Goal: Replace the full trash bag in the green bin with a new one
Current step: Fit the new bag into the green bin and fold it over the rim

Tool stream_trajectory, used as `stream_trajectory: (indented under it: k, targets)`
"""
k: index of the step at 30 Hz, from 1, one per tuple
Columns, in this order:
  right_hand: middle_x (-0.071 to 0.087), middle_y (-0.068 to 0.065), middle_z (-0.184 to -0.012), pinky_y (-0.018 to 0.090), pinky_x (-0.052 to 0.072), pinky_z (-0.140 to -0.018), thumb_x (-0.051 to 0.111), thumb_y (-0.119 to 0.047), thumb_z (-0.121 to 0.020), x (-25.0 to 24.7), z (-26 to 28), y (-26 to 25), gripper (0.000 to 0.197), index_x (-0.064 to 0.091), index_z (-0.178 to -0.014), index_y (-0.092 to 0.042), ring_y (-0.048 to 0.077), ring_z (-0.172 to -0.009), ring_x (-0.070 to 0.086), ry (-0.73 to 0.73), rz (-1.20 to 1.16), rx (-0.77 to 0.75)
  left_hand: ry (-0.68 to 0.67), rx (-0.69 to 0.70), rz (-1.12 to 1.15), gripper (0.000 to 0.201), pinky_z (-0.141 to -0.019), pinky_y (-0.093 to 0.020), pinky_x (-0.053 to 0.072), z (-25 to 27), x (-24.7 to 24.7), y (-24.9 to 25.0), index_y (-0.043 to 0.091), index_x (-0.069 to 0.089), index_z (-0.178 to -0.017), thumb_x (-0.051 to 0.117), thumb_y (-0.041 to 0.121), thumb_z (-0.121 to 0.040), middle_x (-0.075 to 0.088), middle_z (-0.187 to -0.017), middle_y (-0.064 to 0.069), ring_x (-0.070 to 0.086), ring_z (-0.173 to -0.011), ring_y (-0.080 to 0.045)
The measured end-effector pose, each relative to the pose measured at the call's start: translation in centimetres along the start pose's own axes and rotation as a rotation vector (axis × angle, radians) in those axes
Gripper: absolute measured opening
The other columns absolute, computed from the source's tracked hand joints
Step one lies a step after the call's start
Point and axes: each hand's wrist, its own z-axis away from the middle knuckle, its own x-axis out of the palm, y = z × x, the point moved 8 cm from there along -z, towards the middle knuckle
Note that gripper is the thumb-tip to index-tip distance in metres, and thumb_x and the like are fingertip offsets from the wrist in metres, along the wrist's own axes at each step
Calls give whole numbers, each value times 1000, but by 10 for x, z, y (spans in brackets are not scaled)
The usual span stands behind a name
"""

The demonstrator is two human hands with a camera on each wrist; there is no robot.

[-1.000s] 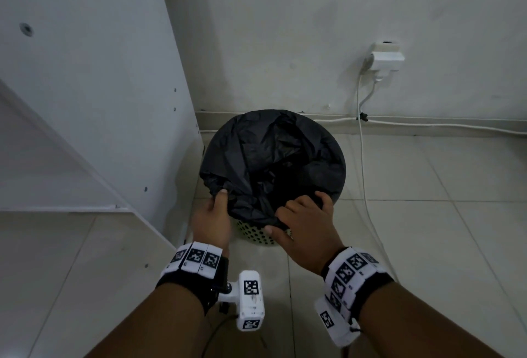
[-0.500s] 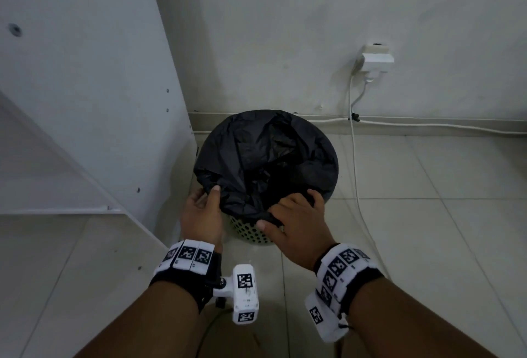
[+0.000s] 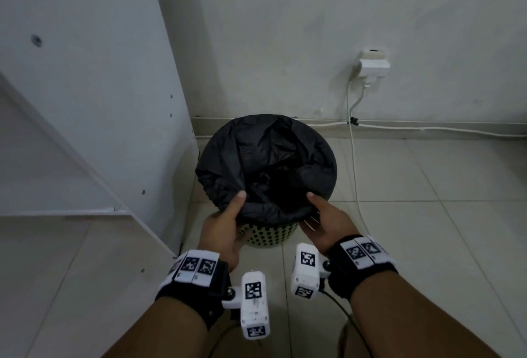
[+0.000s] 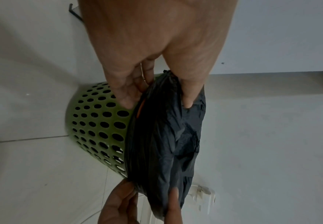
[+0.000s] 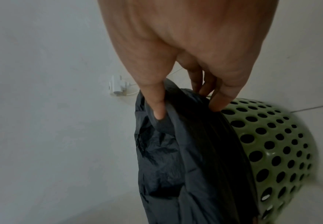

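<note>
A green bin (image 3: 268,236) with round holes stands on the tiled floor in the corner. A black trash bag (image 3: 265,163) lines it, folded over the rim. My left hand (image 3: 225,218) grips the bag's folded edge at the near left of the rim, thumb on top and fingers underneath. My right hand (image 3: 322,215) holds the same edge at the near right, thumb on the bag. In the left wrist view the bag (image 4: 168,133) is pinched between thumb and fingers against the bin (image 4: 97,122). The right wrist view shows the same pinch on the bag (image 5: 179,144) beside the bin (image 5: 271,144).
A white cabinet side (image 3: 94,87) stands close on the bin's left. A wall socket with a plug (image 3: 372,65) sits on the back wall, and its white cable (image 3: 353,163) runs down past the bin's right side. Tiled floor (image 3: 427,229) spreads to the right.
My right hand has turned from palm-down on the bag to a side grip at the rim's near right. My left thumb now lies on the bag. Both hands sit wider apart.
</note>
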Motion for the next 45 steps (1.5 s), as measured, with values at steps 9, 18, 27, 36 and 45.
stream_trajectory:
  k: [9,18,27,36,45]
  targets:
    - [74,17,-107,28,59,-58,78,-5,-79,0,-3,7,33,70,-110,0,24,-87,71,-1,-91,82,70,-60,131,27,-73,-33,57,-8,-10,-23,8,74,-95,84,27,-80,76,-86,-9,65,-73,-20]
    - [75,13,-103,30,52,-61,85,-10,-73,-7,7,19,31,71,-100,-4,22,-81,68,36,85,51,101,-6,105,26,-67,-31,54,-22,-21,-11,13,73,-104,77,28,-83,78,-101,-8,72,-86,-21]
    - [67,20,-112,35,55,-76,66,-14,-92,-16,8,-9,23,64,-110,0,28,-93,65,-107,-99,68,87,84,-10,35,-63,-29,57,-33,-39,23,14,67,-118,75,29,-87,76,-111,-8,73,-95,-26]
    - [69,21,-105,36,58,-78,55,6,-94,7,22,15,18,64,-109,7,29,-87,67,-139,-215,47,-29,28,104,31,-79,-33,58,3,-7,-14,13,71,-115,76,28,-88,77,-110,-6,72,-102,-24]
    - [71,15,-97,41,55,-80,69,-17,-91,-9,20,5,15,70,-99,-5,29,-88,67,-118,6,49,-73,43,8,17,-64,-28,63,-6,-18,22,14,69,-110,65,9,-94,76,-105,-7,71,-93,-20]
